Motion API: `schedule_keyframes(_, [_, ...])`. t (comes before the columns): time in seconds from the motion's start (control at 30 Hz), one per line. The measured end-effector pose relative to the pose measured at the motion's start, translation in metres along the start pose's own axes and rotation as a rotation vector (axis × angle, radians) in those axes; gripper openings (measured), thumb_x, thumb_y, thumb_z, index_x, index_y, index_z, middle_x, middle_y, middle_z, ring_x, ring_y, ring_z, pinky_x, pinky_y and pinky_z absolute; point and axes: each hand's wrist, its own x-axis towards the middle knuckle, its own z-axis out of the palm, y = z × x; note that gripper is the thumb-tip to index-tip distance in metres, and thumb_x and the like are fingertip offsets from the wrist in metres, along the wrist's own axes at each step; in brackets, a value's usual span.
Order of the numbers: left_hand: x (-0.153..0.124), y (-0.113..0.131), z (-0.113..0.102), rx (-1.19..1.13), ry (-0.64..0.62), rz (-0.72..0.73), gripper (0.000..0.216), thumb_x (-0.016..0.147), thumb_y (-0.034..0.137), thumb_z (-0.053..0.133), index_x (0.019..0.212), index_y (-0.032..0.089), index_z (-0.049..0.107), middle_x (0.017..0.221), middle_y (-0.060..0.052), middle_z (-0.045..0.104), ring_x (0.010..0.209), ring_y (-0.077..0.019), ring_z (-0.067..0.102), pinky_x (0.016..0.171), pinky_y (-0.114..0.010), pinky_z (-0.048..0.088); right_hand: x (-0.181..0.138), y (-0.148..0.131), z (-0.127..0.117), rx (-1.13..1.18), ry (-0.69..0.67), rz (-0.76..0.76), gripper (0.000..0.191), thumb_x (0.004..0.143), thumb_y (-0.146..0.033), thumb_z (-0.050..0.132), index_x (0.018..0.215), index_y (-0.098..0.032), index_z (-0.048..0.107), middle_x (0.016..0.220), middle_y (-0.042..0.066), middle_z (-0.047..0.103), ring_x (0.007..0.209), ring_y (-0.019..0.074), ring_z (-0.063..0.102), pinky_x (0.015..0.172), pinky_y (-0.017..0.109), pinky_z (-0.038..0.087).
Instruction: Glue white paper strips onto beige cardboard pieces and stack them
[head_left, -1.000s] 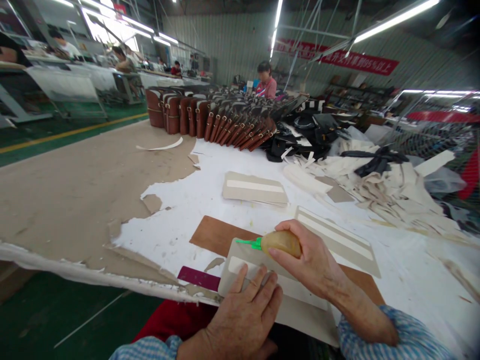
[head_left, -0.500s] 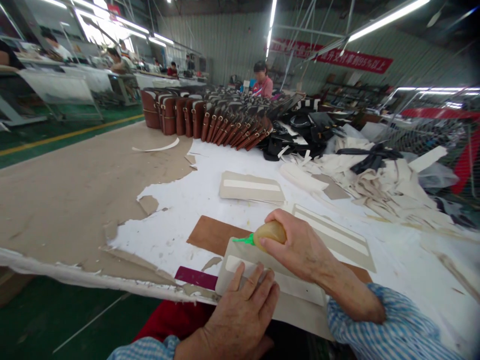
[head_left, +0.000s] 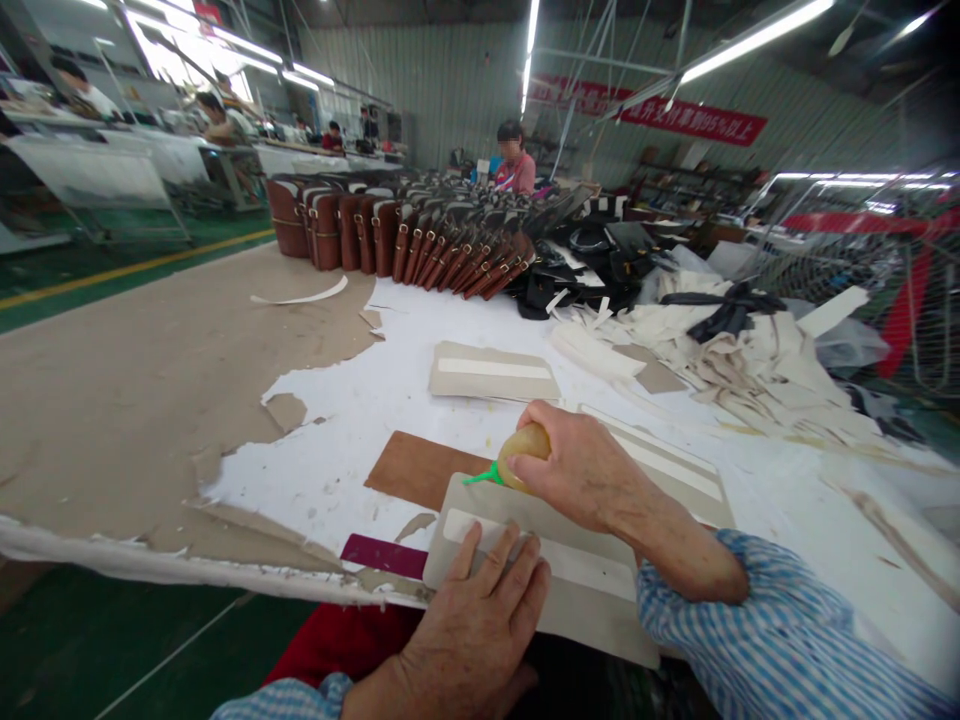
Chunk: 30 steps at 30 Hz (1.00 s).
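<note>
A yellowish squeeze bottle [head_left: 526, 450] with a green nozzle is wrapped in the fingers of my right hand [head_left: 585, 465]. Its tip points left at the top edge of a beige panel [head_left: 577, 530], which has a white strip [head_left: 592, 568] across it. My left hand [head_left: 480, 620] lies on that panel with fingers stretched out, pressing over the strip's left end. The panel overhangs the table's front edge. Behind it, a brown leather piece [head_left: 420, 470] lies partly covered. To the left is a purple strip [head_left: 384, 556].
Beige panels with white strips [head_left: 491, 372] lie beyond my hands, and another panel [head_left: 667, 460] is behind my right wrist. Brown bags [head_left: 375, 235] stand in rows at the back. Black pieces [head_left: 585, 255] and pale scraps [head_left: 720, 350] are heaped right. A person [head_left: 516, 165] is behind the bags.
The whole view has shifted slightly, so everything appears a little further left. The nozzle stays near the panel's top left corner, and my left hand remains on the panel.
</note>
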Motion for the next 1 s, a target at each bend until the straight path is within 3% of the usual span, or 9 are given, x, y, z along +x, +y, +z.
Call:
schedule_keyframes(0.3, [0.001,0.001,0.001,0.035,-0.027,-0.007,0.084,0.099,0.057,0.055,0.163,0.010,0.028,0.169,-0.020,0.033,0.158,-0.0405,0.021,0.126,-0.065,0.009,0.000,-0.005,-0.004,-0.062,0.005,-0.016,0.004,0.081,-0.025,0.060,0.083,-0.021,0.058,0.074,0.004,0.067,0.062,0.0162,0.051,0.059,0.030,0.031])
schedule_keyframes(0.4, [0.000,0.000,0.003,0.036,-0.003,-0.009,0.082,0.100,0.058,0.053,0.163,0.011,0.028,0.169,-0.019,0.034,0.158,-0.0399,0.021,0.127,-0.064,0.004,-0.002,-0.001,-0.006,-0.058,0.006,0.003,0.004,0.081,-0.024,0.059,0.081,-0.021,0.057,0.072,0.004,0.067,0.062,0.0165,0.053,0.058,0.029,0.032])
schedule_keyframes(0.6, [-0.002,-0.002,0.005,0.044,0.051,0.007,0.080,0.103,0.061,0.046,0.161,0.010,0.030,0.170,-0.018,0.032,0.159,-0.0382,0.018,0.124,-0.056,-0.019,-0.005,0.006,-0.007,-0.080,0.003,0.042,0.004,0.082,-0.025,0.058,0.083,-0.021,0.058,0.072,0.006,0.067,0.064,0.0190,0.054,0.059,0.031,0.031])
schedule_keyframes(0.8, [-0.002,0.000,0.002,0.057,0.032,-0.008,0.078,0.103,0.061,0.045,0.162,0.012,0.029,0.169,-0.018,0.033,0.158,-0.0376,0.019,0.125,-0.058,-0.012,-0.001,0.001,-0.005,-0.070,0.000,0.036,0.010,0.084,-0.027,0.058,0.090,-0.020,0.063,0.077,0.007,0.070,0.067,0.0199,0.057,0.061,0.032,0.031])
schedule_keyframes(1.0, [0.000,-0.001,0.005,0.089,0.060,0.008,0.078,0.103,0.061,0.045,0.161,0.011,0.031,0.169,-0.017,0.035,0.157,-0.0383,0.021,0.123,-0.057,-0.018,0.005,-0.008,-0.003,-0.106,0.006,-0.017,0.015,0.086,-0.025,0.057,0.094,-0.018,0.066,0.085,0.009,0.073,0.074,0.0222,0.062,0.065,0.033,0.033])
